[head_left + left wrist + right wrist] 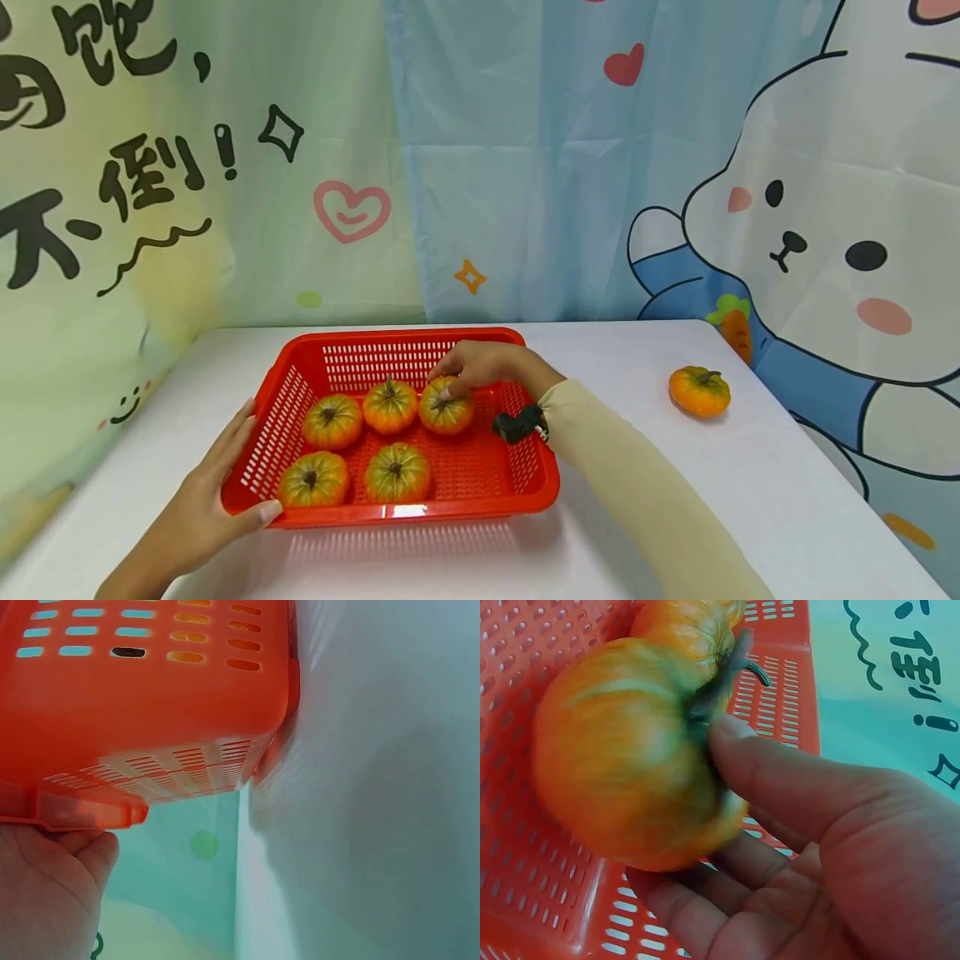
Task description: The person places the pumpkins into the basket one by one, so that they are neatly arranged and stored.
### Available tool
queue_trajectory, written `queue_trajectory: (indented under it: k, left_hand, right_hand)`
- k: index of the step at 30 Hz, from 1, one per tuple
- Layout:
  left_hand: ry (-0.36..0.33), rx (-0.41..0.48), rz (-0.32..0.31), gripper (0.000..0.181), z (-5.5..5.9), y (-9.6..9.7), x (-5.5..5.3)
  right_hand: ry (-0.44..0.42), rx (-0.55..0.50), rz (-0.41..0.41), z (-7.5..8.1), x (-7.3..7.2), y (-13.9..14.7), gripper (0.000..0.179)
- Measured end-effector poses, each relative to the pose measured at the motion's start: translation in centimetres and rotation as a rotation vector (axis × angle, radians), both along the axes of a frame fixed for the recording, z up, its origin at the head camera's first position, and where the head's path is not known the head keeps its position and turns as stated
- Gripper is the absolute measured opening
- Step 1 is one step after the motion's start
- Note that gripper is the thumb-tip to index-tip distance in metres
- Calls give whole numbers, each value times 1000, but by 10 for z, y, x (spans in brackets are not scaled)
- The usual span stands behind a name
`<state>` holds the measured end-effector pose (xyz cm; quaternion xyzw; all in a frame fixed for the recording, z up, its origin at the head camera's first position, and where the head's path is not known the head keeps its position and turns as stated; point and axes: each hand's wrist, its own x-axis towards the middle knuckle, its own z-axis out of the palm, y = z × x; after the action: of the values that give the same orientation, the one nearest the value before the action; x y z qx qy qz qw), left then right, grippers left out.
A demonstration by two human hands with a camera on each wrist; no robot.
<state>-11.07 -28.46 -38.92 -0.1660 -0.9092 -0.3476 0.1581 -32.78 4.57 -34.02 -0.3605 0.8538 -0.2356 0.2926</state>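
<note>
A red plastic basket (480, 500) with slotted walls stands on the table, holding several small orange-green pumpkins. My right hand (480, 367) reaches over its right side and holds the back-right pumpkin (447, 412), thumb near the stem and fingers around its far side. In the right wrist view, that pumpkin (622, 757) is blurred, with the thumb beside its dark stem. My left hand (198, 496) rests at the basket's front-left corner, thumb on the front rim and straight fingers along the left side. The left wrist view shows this hand (49, 889) touching the rim.
Another pumpkin (699, 392) lies on the white table (622, 358), right of the basket. Inside the basket, pumpkins sit at the back (390, 406), left (332, 422) and front (397, 472). A printed curtain (510, 208) hangs behind the table.
</note>
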Motion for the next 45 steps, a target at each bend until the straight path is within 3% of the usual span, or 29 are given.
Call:
queue_trajectory:
  k: [5,12,29,37,45]
  left_hand:
    - [-7,-6,9,102,1,0,0]
    - [-10,-3,6,101,2,1,-1]
    - [-12,-5,-12,101,1,-2,1]
    - [-21,-2,-6,101,0,0,0]
    - [-15,-3,-7,100,0,0,1]
  right_hand:
    - [28,1,-18,-1,0,0,44]
    - [33,-100,-49,3,0,3,44]
    - [34,-228,-52,26,6,22,42]
    - [80,-237,-47,35,8,36,38]
    - [113,-323,-69,38,14,60,33]
